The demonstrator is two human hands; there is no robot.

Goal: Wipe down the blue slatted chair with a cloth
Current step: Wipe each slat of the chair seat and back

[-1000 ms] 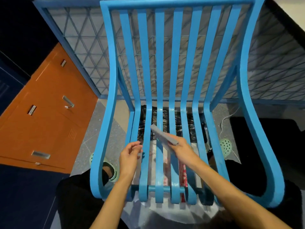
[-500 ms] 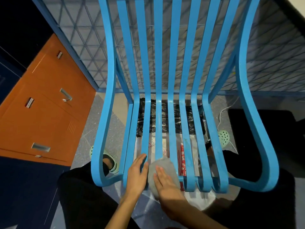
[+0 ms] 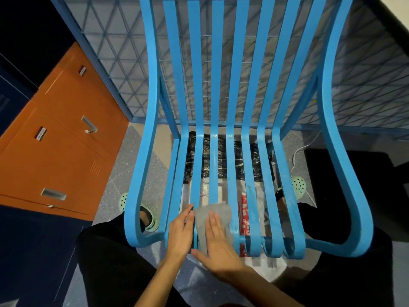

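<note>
Two bare hands lie at the front edge of one blue slatted chair (image 3: 217,85), on its seat.

- Chair: painted sky-blue, smooth with a faint sheen. Long narrow slats run down the back, bend at the seat and curl under at the front lip. A broader band loops round each side as an arm.
- Cloth (image 3: 224,214): grey, soft, matte, slightly rumpled. It is spread over the chair's middle seat slats near the front lip.
- Right hand (image 3: 218,247): flat on the cloth, fingers straight, palm down and pressing. Grip released; nothing is clasped.
- Left hand (image 3: 179,235): flat on the chair's slats just left of the cloth, fingertips at the cloth's edge. Grip released.
- Under the chair seat: crinkled black plastic sheet (image 3: 190,158) towards the back, and a clear bag with red print (image 3: 244,216) towards the front.
- Either side of the chair's front: mint-green perforated slippers (image 3: 298,188) and black trousers (image 3: 110,262).
- Behind the chair: blue-framed wire mesh panel (image 3: 365,74), with a triangular pattern.
- Left of the chair: orange metal cabinet (image 3: 66,140) with recessed steel handles.
- Right of the chair: thin white cable (image 3: 296,156) on the speckled floor.
</note>
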